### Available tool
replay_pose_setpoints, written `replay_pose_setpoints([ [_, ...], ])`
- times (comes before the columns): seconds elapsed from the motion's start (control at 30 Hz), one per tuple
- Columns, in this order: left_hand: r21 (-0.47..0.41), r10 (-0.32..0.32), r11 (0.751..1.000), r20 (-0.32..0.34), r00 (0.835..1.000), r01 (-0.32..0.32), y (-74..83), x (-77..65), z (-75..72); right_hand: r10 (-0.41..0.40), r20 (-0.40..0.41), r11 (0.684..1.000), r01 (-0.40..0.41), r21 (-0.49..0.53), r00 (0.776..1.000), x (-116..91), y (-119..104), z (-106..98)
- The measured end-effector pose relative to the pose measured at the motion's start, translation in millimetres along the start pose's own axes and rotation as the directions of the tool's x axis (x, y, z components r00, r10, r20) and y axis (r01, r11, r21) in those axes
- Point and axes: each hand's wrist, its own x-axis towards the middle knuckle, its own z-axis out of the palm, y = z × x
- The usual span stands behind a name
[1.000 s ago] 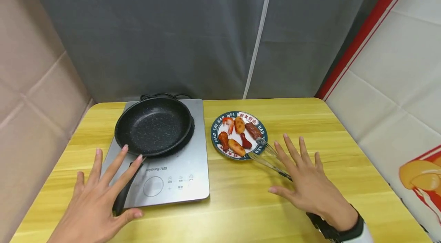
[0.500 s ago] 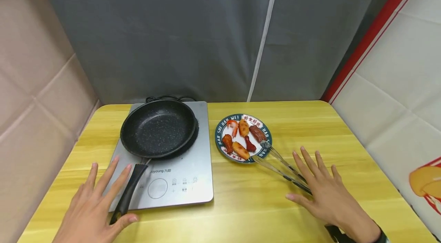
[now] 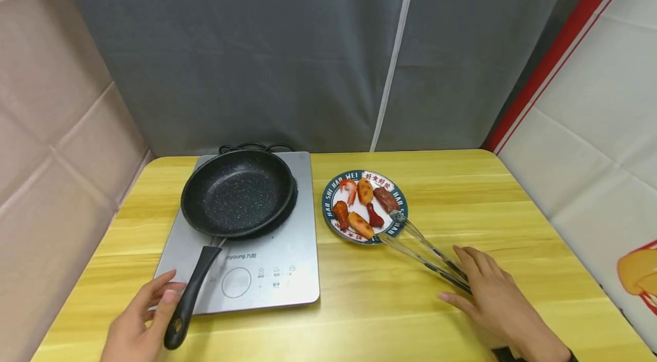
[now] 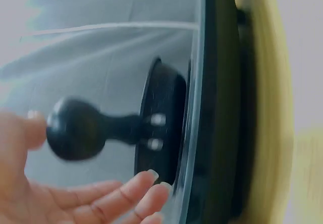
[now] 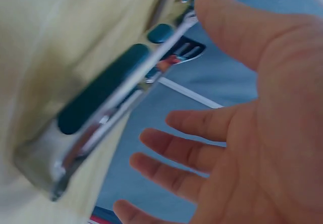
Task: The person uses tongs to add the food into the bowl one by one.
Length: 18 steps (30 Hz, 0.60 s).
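A black frying pan [image 3: 236,194] sits on a silver induction cooker [image 3: 295,259], its handle [image 3: 192,293] pointing toward me. Just left of that handle is my left hand [image 3: 136,322], thumb and fingers slightly bent; in the left wrist view a gap shows between the fingers and the handle. Metal tongs [image 3: 428,262] lean with their tips on a patterned plate [image 3: 330,205]. Beside their grip end hovers my right hand [image 3: 495,299], fingers loosely extended. The right wrist view shows the palm facing the tongs [image 5: 106,98], nothing held.
On the plate are a shrimp [image 3: 351,191], a brown sausage-like piece [image 3: 386,200], a small red drumstick [image 3: 375,216] and several browned pieces. Behind the wooden table [image 3: 369,316] hangs a grey curtain [image 3: 256,54]. A black cord [image 3: 254,146] lies behind the cooker.
Both hands have dropped lower in the head view. My left fingers went from spread wide to bent beside the pan handle; my right fingers drew closer together near the tongs' grip end.
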Motion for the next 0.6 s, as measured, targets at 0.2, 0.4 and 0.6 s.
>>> replay_pose_setpoints([
  [0.2,-0.287,-0.229,0.911,0.247,0.941,0.297,3.8,7.9,-0.8,0.043,0.031,0.999,-0.043,0.006,0.999,3,6,13],
  [0.4,-0.461,-0.255,0.768,0.416,0.873,0.444,10.5,11.2,4.3,0.063,0.063,0.998,-0.064,0.017,0.996,4,10,21],
  [0.6,-0.521,-0.113,0.703,0.590,0.799,0.484,7.4,19.8,3.5,0.054,0.065,0.998,-0.055,0.024,0.996,5,13,24],
])
